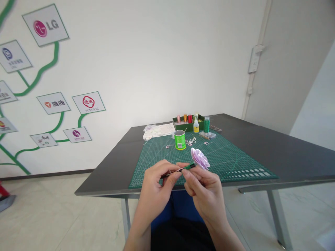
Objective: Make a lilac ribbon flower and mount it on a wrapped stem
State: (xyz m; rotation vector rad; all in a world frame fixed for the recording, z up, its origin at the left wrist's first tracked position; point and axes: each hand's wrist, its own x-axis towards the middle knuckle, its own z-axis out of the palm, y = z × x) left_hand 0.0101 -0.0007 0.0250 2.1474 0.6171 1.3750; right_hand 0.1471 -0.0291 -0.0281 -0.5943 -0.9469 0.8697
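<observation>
Both of my hands are raised above the near edge of the table, close together. Between them runs a thin dark stem [172, 172] with a green-wrapped end [190, 166]. My left hand [158, 183] is closed around the dark part, thumb pressed against the fingers. My right hand [205, 190] pinches the green end between thumb and fingers. Just above the right fingers is a pale purple flower [200, 158] with layered, glossy petals; it appears joined to the green end, though the fingers partly hide the join.
A green cutting mat [157, 157] lies on the dark table [112, 164]. On it stand a green can [180, 140], white-handled scissors [192, 141], a glue bottle [196, 125] and a green thread spool [206, 124]. Behind are a tray [184, 126] of spools and a white cloth [162, 130].
</observation>
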